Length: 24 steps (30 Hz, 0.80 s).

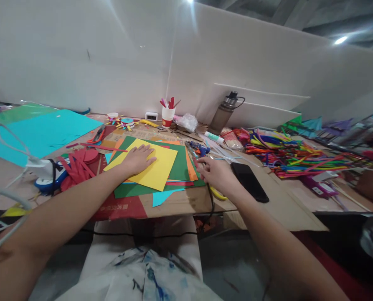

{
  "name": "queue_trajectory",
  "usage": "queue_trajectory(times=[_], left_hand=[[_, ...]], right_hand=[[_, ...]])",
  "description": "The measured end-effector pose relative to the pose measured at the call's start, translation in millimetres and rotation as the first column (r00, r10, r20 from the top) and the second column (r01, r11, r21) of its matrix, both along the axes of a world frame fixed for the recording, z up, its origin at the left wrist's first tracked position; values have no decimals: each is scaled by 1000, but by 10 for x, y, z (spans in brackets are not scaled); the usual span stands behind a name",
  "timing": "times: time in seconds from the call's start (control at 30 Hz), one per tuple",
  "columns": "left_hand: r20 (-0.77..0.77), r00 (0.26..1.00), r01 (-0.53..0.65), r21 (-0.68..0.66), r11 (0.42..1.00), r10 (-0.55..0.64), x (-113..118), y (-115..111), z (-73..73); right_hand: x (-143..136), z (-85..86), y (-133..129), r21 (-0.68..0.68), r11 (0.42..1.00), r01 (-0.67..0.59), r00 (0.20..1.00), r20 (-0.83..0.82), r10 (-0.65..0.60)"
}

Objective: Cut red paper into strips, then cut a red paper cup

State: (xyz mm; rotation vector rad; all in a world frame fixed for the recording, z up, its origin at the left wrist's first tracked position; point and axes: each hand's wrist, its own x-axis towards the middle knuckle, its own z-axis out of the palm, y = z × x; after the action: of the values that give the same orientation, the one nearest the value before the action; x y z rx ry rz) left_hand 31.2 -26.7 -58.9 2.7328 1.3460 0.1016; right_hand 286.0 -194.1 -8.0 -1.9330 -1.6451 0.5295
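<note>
My left hand (138,160) lies flat with its fingers spread on a yellow sheet of paper (164,167). Under it is a stack of coloured paper, with a green sheet (181,163) and an orange sheet (191,166) showing at the edges. To the right of the stack, my right hand (214,170) has its fingers curled in a pinch around a thin, partly hidden tool with a reddish part. What that tool is, I cannot make out. Just beyond those fingers lies a blue glue gun (201,149). A cyan paper scrap (166,196) sits in front of the stack.
A black phone (249,182) lies right of my right hand, before a pile of coloured pipe cleaners (283,152). Behind stand a paper cup (168,116) of pens and a bottle (223,113). Red paper strips (76,167) and a power strip (48,182) are at left.
</note>
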Motion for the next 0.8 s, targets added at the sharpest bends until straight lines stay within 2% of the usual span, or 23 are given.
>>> queue_trajectory(times=[0.03,0.1,0.2,0.27,0.33,0.43,0.5,0.53,0.57,0.67,0.8], left_hand=[[-2,1000,2,-2,1000,-2,6,-10,-11],[6,1000,3,-6,1000,-3,18,-39,-36],[57,997,-52,22,998,51,48,-115,-77],[108,989,-102,35,994,98,68,-156,-95],[173,976,-130,-4,992,129,63,-148,-89],[337,915,-221,-41,975,221,-24,-30,-47],[472,850,-274,22,962,231,-116,71,-29],[493,850,-255,75,964,187,-158,111,-33],[451,881,-219,121,968,143,-192,138,-48],[221,953,-232,95,968,207,-228,144,-139],[109,965,-246,62,967,239,-188,47,-230]], right_hand=[[6,59,1,63,998,1,988,156,-11],[-94,172,78,231,972,-43,947,318,-34],[-475,218,380,427,864,-266,935,331,124],[-775,102,637,436,824,-363,913,343,221],[-1018,-120,856,392,836,-383,900,360,244],[-1204,-490,1025,176,891,-420,860,391,328],[-1232,-650,1046,90,883,-461,819,426,385],[-1233,-691,1041,69,881,-468,810,433,396],[-1231,-712,1031,62,880,-471,805,437,400],[-1225,-701,1008,54,872,-486,794,444,415],[-1181,-674,1049,-1,848,-530,755,454,473]])
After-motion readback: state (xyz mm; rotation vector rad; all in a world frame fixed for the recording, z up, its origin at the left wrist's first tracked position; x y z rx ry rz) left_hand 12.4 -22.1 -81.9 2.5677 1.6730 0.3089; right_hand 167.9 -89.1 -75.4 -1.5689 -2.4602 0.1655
